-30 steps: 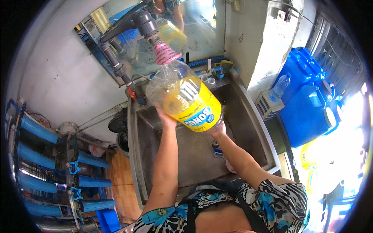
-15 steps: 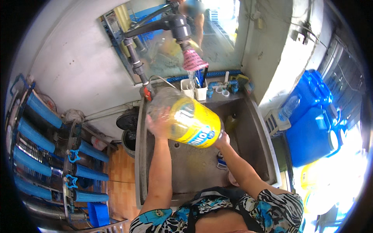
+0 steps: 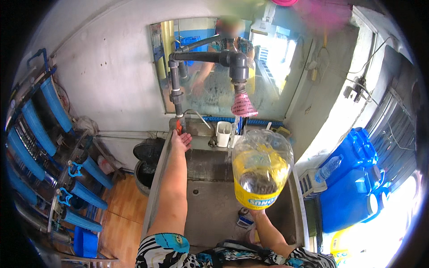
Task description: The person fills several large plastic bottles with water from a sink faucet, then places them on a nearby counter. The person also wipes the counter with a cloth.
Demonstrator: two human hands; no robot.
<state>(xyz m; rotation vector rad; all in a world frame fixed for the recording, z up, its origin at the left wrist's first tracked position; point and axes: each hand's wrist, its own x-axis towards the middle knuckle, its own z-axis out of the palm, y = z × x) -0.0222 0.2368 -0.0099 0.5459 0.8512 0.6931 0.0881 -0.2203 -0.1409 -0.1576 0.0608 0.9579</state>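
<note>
A large clear plastic bottle (image 3: 262,152) with a yellow label is tilted above the sink, right of its middle. My right hand (image 3: 258,213) grips its lower end; the bottle hides most of the fingers. Far to the left, my left hand (image 3: 181,141) reaches to the red valve handle (image 3: 178,127) on the grey pipe. Its fingers are stretched out, at or touching the handle; contact is unclear. Over the bottle hangs a tap wrapped in pink printed material (image 3: 243,105), with a thin stream of water below it, beside the bottle.
The metal sink (image 3: 210,192) holds a small blue-and-white item (image 3: 244,218). A white holder (image 3: 223,135) stands on the back ledge under the mirror (image 3: 201,89). Blue jugs (image 3: 346,196) stand at right, blue filter tubes (image 3: 33,129) at left. A dark bin (image 3: 145,172) is beside the sink.
My left hand has left the bottle and moved to the red valve handle. In my right hand the bottle has swung right and turned more upright. The view has tipped upward.
</note>
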